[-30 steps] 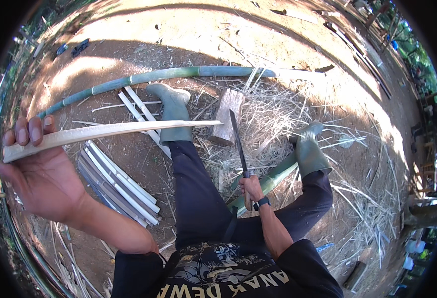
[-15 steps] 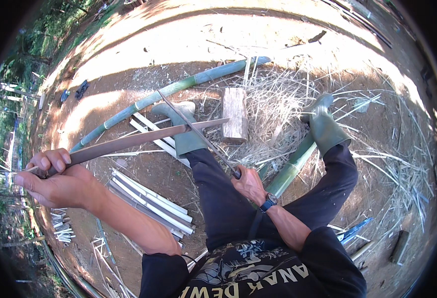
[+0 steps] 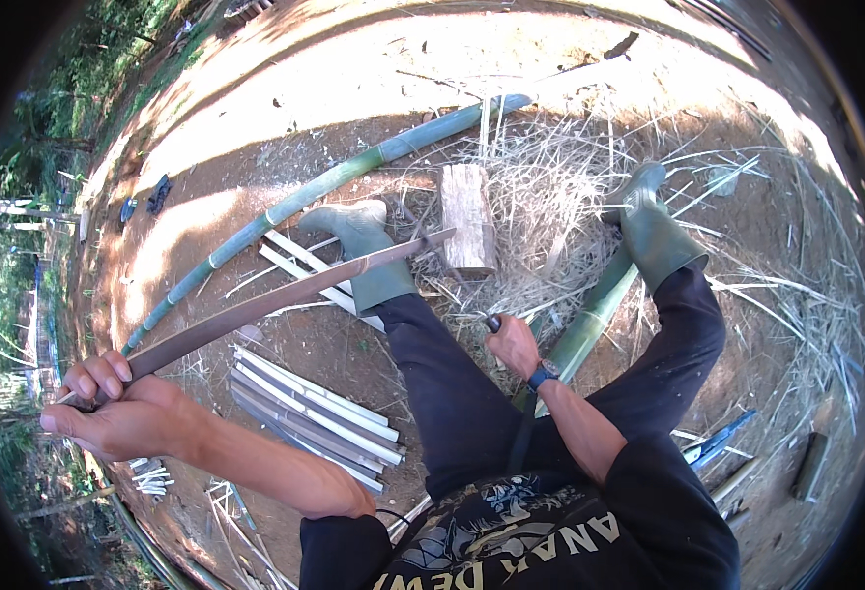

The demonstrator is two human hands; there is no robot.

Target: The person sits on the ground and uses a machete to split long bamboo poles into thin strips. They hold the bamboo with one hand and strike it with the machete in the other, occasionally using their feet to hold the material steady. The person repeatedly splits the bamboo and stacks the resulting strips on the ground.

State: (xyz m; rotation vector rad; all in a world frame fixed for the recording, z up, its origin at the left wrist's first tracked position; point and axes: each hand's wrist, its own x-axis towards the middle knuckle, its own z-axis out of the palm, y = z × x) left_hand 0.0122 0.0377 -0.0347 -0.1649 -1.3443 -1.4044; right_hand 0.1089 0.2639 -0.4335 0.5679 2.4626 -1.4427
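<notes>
The left forearm reaches up and to the left from a short black sleeve, elbow bent, and ends in the left hand [image 3: 123,408] near the left side of the view, its fingers curled over the top and its thumb pressed from below. It is grasping one end of a long, thin brown bamboo slat [image 3: 275,300], which slants up to the right across the green rubber boot [image 3: 359,236] on the left leg, its far tip at the left edge of an upright-looking, pale, weathered wooden block [image 3: 467,218]; whether the tip rests on that block I cannot tell. The right forearm runs up and to the left from the other sleeve, a dark wristwatch [image 3: 544,372] at the wrist, and the right hand [image 3: 514,344] is clenched above the thighs around a dark-collared tool handle [image 3: 493,323]. A black T-shirt [image 3: 491,536] carries large cream capital lettering beneath a grey and gold printed picture; no other writing can be read. The shirt is cut off by the lower edge, the gripped end of the slat is mostly covered by fingers, and no blade can be made out beyond the handle. A stack of pale and grey-brown bamboo strips [image 3: 315,418] is partly hidden behind the left forearm, and the bluish object [image 3: 718,440] by the right sleeve is hard to identify.
</notes>
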